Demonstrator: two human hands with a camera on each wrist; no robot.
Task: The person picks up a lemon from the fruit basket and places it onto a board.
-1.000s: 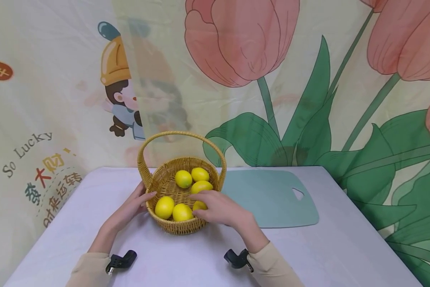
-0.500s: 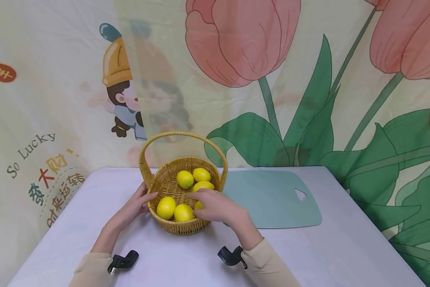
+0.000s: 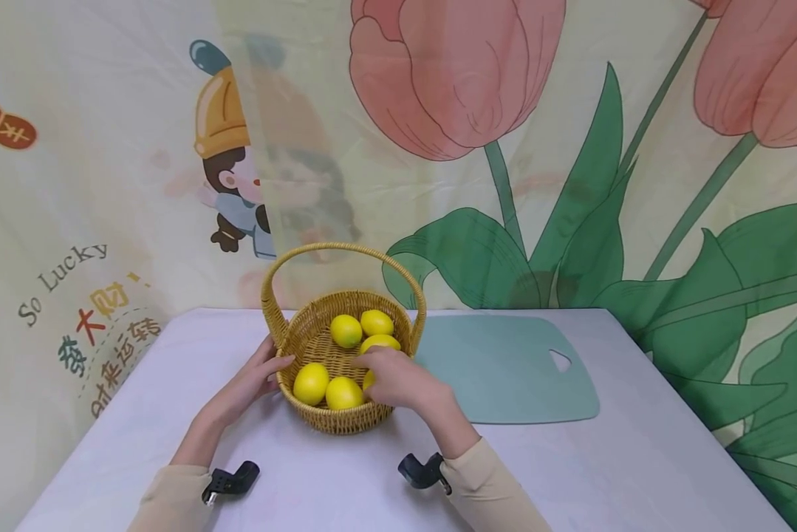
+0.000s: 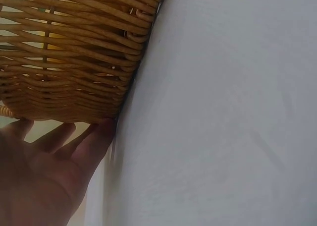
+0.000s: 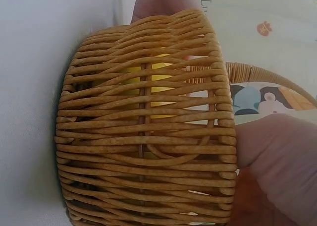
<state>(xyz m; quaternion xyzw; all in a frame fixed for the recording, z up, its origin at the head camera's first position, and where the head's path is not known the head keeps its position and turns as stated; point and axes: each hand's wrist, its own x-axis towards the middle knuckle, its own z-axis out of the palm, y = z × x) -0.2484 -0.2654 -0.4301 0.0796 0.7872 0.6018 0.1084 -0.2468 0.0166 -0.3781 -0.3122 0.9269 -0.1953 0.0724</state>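
Several yellow lemons (image 3: pixel 311 383) lie inside a round wicker basket (image 3: pixel 345 423) with a tall arched handle. My left hand (image 3: pixel 248 380) holds the basket's left side, thumb over the rim; the left wrist view shows its fingers (image 4: pixel 101 137) against the weave outside. Reaching over the right front rim, my right hand (image 3: pixel 398 378) has its fingers curled around a lemon (image 3: pixel 369 379), which is mostly hidden beneath it. The fingertips are out of sight. In the right wrist view, the right hand (image 5: pixel 282 161) comes over the rim, and lemons show through the gaps.
A pale green cutting board (image 3: pixel 511 369) with a triangular hole lies to the right of the basket. White cloth covers the table (image 3: pixel 318 488). Behind it hangs a printed curtain (image 3: pixel 451 89) with tulips.
My right hand has shifted slightly left and lower into the basket, with its thumb sinking between lemons. The left hand stays on the basket's side. The view has drifted a little.
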